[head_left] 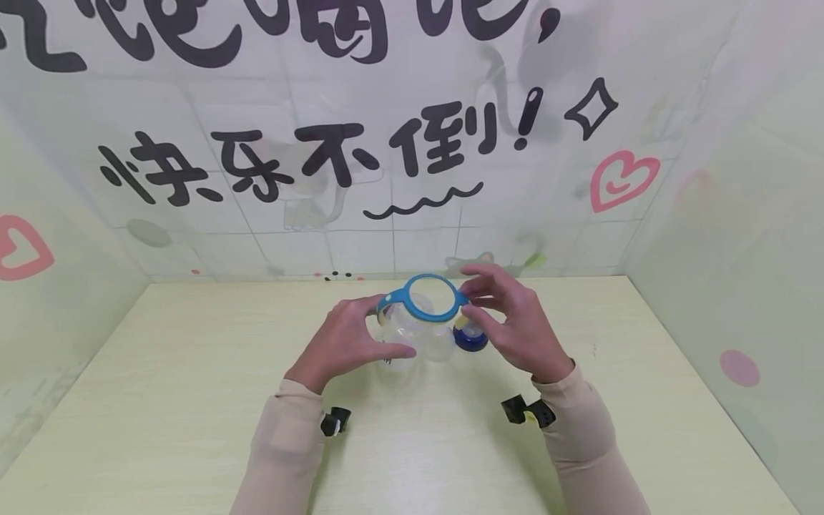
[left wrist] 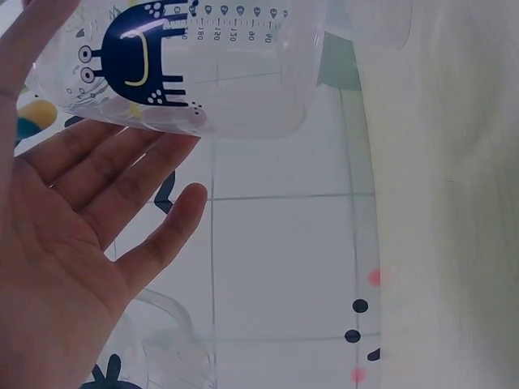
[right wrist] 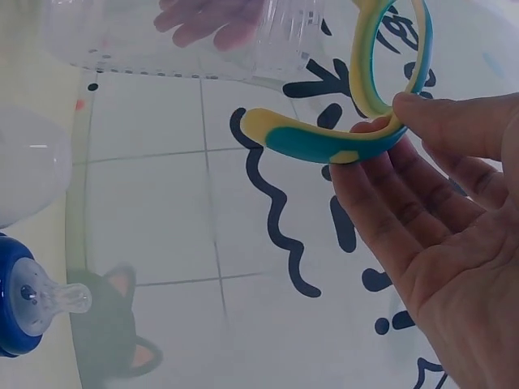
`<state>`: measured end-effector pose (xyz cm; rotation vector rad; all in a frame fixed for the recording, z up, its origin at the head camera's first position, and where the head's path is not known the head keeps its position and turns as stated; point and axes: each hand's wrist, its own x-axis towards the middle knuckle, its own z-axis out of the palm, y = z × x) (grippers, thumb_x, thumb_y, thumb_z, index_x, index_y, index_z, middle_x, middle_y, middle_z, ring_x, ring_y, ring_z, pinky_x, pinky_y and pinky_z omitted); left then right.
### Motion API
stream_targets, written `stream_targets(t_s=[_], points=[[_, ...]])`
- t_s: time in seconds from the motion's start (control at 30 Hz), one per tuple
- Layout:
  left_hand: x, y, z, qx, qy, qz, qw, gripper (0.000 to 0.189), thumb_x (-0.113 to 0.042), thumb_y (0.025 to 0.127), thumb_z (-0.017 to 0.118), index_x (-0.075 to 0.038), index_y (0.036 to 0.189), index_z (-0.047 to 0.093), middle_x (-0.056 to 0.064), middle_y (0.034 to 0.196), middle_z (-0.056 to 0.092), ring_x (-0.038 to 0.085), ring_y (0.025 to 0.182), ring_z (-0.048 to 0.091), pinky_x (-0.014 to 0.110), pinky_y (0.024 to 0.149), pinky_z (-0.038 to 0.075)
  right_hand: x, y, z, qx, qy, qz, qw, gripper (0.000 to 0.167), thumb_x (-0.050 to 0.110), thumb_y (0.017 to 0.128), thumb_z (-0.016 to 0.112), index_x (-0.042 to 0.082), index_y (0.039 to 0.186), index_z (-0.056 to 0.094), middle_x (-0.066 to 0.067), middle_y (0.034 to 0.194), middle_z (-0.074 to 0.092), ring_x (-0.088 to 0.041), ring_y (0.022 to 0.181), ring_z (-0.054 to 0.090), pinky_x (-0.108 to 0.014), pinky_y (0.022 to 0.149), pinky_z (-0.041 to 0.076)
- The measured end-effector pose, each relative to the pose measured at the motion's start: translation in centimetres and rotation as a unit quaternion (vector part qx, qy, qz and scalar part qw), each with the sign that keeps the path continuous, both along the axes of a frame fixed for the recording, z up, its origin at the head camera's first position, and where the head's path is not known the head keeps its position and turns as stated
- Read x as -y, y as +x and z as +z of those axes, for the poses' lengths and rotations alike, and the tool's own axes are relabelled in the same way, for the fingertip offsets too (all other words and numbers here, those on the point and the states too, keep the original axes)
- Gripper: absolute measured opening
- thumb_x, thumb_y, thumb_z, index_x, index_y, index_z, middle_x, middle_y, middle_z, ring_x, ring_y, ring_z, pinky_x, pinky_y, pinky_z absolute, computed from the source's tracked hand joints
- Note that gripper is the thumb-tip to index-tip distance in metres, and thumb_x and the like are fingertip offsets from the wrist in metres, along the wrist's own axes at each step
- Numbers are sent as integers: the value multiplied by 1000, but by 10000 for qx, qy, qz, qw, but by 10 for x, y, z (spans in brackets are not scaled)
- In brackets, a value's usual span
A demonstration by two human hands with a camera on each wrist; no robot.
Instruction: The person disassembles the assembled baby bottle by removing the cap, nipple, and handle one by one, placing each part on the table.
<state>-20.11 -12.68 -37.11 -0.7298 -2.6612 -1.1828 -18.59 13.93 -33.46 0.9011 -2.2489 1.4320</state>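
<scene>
Both hands work a baby bottle: the left hand (head_left: pixel 347 342) cradles the clear bottle (left wrist: pixel 203 73) on straight fingers, the right hand (head_left: pixel 515 322) pinches the blue-yellow handle ring (right wrist: pixel 340 144) just beyond, which likely needs seating over the neck, nipple cap (right wrist: pixel 28 296) beside.

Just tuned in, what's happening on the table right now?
A person is working on a baby bottle over a pale green table. The left hand steadies the clear bottle, its fingers lying straight against the printed side. The right hand pinches the blue and yellow handle ring at the bottle's threaded neck; whether the ring is seated there cannot be told. The blue collar with its teat stands apart on the table, beside a clear cap.
</scene>
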Motion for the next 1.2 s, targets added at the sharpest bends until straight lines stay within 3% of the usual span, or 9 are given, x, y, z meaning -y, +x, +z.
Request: stream_targets(t_s=[0.3, 0.77, 1.0, 1.2], points=[[0, 0, -1, 45, -3, -59, 10000, 66, -58, 65, 87, -18, 115, 72, -9, 99, 72, 13, 101, 66, 44, 86, 54, -13, 3, 8, -241, -175, -317, 9991, 49, -13, 85, 70, 1, 130, 56, -11, 104, 69, -21, 97, 68, -33, 87, 56], [0, 2, 1, 93, -140, -4, 9999, 75, -56, 65, 88, -16, 125, 69, -10, 104, 71, 11, 100, 65, 38, 85, 52, -26, -2, 8, -101, -721, -874, 9935, 44, -13, 87, 66, -3, 128, 55, -16, 104, 68, -13, 95, 66, -25, 86, 55], [0, 1, 1, 72, -142, 1, 9999, 75, -56, 65, 87, -16, 125, 69, -10, 105, 71, 10, 100, 65, 38, 86, 52, -32, -12, -1, 265, -740, -1117, 9906, 42, -9, 89, 68, -2, 128, 56, -18, 103, 67, -8, 93, 65, -20, 81, 55], [0, 1, 0, 19, -105, -20, 9999, 74, -54, 66, 88, -15, 125, 69, -10, 104, 71, 11, 100, 66, 37, 85, 52, -34, -22, -12, 765, -643, -1174, 9881, 41, -9, 90, 66, 0, 129, 55, -20, 105, 68, -17, 95, 66, -23, 82, 56]])
